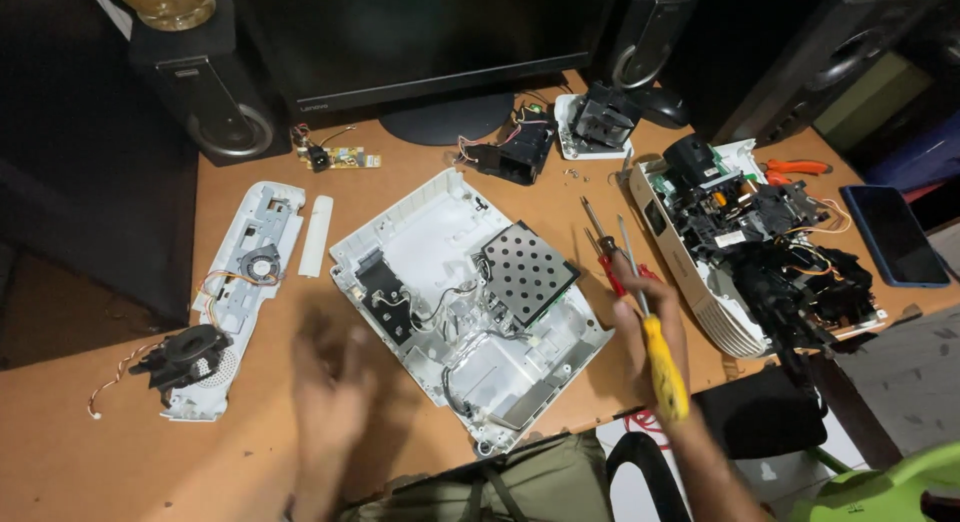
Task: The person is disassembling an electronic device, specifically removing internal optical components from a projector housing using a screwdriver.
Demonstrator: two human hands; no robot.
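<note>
Right of the opened white casing point(465, 302), a yellow-handled screwdriver point(660, 367) is gripped by the right hand point(650, 322), shaft pointing up; the blurred left hand point(330, 402) is spread over the table point(120, 452).

left hand point(330, 397) blurred, open and flat; right hand point(650, 327) fisted, forearm angled inward
</note>
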